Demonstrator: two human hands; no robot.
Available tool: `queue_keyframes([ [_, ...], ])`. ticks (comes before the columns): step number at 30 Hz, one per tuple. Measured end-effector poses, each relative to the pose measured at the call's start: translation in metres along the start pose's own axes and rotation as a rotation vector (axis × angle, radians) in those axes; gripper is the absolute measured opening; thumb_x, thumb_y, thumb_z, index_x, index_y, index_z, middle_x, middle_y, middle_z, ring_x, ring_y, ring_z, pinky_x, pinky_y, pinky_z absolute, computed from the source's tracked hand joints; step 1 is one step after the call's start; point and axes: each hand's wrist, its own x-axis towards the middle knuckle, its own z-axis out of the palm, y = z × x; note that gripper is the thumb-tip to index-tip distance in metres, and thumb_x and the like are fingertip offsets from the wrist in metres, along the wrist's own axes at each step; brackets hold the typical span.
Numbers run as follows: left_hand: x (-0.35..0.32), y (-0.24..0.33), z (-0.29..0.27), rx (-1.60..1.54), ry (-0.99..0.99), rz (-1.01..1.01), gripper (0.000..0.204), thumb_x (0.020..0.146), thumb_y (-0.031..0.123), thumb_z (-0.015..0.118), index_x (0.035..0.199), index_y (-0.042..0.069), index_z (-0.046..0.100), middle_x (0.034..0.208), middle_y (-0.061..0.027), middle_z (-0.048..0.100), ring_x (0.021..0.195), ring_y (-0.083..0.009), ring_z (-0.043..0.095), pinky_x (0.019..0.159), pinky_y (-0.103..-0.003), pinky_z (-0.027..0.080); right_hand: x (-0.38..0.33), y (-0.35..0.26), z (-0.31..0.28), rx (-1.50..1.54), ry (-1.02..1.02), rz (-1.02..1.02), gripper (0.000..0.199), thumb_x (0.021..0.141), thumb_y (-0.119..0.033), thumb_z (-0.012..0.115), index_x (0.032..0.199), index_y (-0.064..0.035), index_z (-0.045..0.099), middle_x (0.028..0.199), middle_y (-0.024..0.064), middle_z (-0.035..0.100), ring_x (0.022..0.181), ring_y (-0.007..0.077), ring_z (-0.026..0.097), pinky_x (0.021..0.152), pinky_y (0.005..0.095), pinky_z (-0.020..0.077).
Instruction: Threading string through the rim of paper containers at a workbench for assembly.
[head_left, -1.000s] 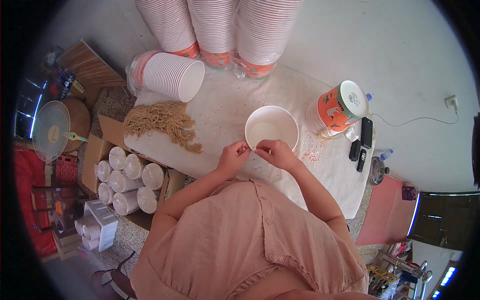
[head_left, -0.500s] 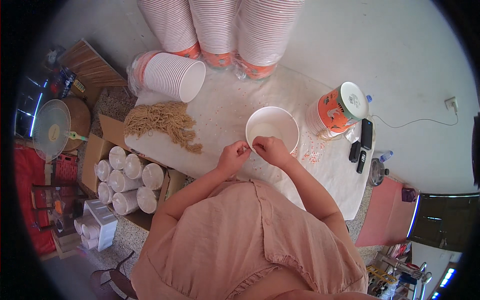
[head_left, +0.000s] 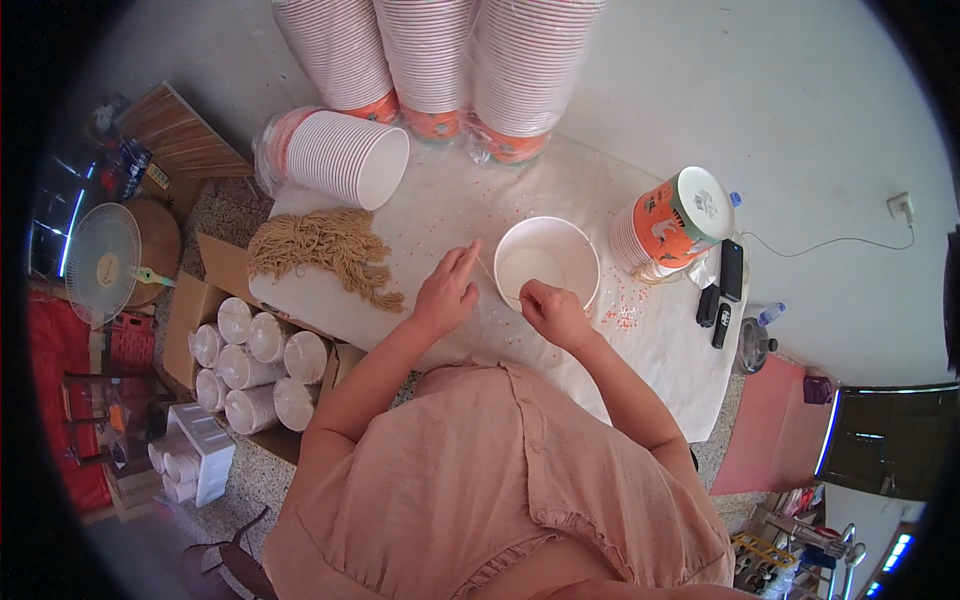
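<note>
A white paper bucket (head_left: 547,232) stands upright on the covered table, its open mouth facing up. My right hand (head_left: 557,315) is at its near rim, finger and thumb pinched on a thin tan cord (head_left: 486,267). The cord runs left to my left hand (head_left: 448,290), which is raised beside the bucket with its fingers fairly straight and the strand at its fingertips. How those fingers grip it is hard to make out. A bundle of tan cords (head_left: 325,250) lies on the table farther left.
Tall stacks of white buckets (head_left: 435,60) stand at the back, and a wrapped stack (head_left: 345,155) lies on its side. Upturned orange printed buckets (head_left: 665,222) stand at right, near black devices (head_left: 732,268). Small reddish bits (head_left: 627,303) litter the table. A carton (head_left: 205,280) holds wrapped white stacks.
My hands were together at the bucket's near rim. My left hand has moved left and up, drawing the cord out between them, while my right hand stays at the rim.
</note>
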Motion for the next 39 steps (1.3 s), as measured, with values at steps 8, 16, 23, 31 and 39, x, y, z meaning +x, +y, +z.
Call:
queue_keyframes([
  [8,0.017,0.043,-0.012,-1.183,-0.039,-0.188,0.081,0.080,-0.003,0.054,0.149,0.014,0.016,0.135,-0.0095,0.038,0.120,-0.0193,0.044,0.096,-0.035,0.041,-0.003,0.005,0.006,-0.039,0.002,-0.018,0.004,0.079,-0.009,0.057,0.081,-0.0057,0.055,0.071,0.0147,0.061,0.064,0.0338,0.061,0.057,0.0429,0.0485],
  [16,0.011,0.029,-0.008,-1.001,-0.108,-0.251,0.030,0.090,0.009,0.056,0.120,0.005,0.056,0.081,0.0001,0.057,0.077,-0.0074,0.053,0.069,-0.024,0.044,-0.003,0.003,0.005,-0.028,0.024,0.004,0.005,0.080,-0.010,0.057,0.083,-0.0057,0.055,0.073,0.0144,0.062,0.066,0.0332,0.062,0.058,0.0423,0.0483],
  [23,0.004,0.024,0.004,-0.722,-0.033,-0.343,0.023,0.090,0.019,0.060,0.096,-0.002,0.065,0.071,-0.0063,0.064,0.064,-0.0095,0.056,0.060,-0.026,0.045,-0.003,-0.005,-0.005,0.100,0.074,-0.001,0.007,0.082,-0.007,0.060,0.089,-0.0045,0.058,0.072,0.0112,0.061,0.061,0.0277,0.061,0.056,0.0349,0.0480],
  [31,0.005,0.036,0.002,-0.443,-0.061,-0.114,0.021,0.085,0.015,0.061,0.099,0.000,0.065,0.082,-0.0148,0.064,0.068,-0.0250,0.060,0.065,-0.033,0.048,0.016,-0.020,-0.018,0.113,0.103,-0.170,0.004,0.083,-0.002,0.060,0.087,-0.0014,0.059,0.081,0.0116,0.060,0.070,0.0256,0.061,0.059,0.0331,0.0473],
  [39,0.003,0.025,0.010,-0.579,-0.167,-0.169,0.022,0.090,0.017,0.057,0.102,0.002,0.066,0.081,-0.0105,0.063,0.069,-0.0167,0.056,0.065,-0.030,0.046,0.032,-0.024,-0.013,0.337,0.121,-0.104,0.005,0.084,-0.003,0.060,0.089,-0.0016,0.059,0.086,0.0109,0.060,0.067,0.0216,0.061,0.057,0.0307,0.0479],
])
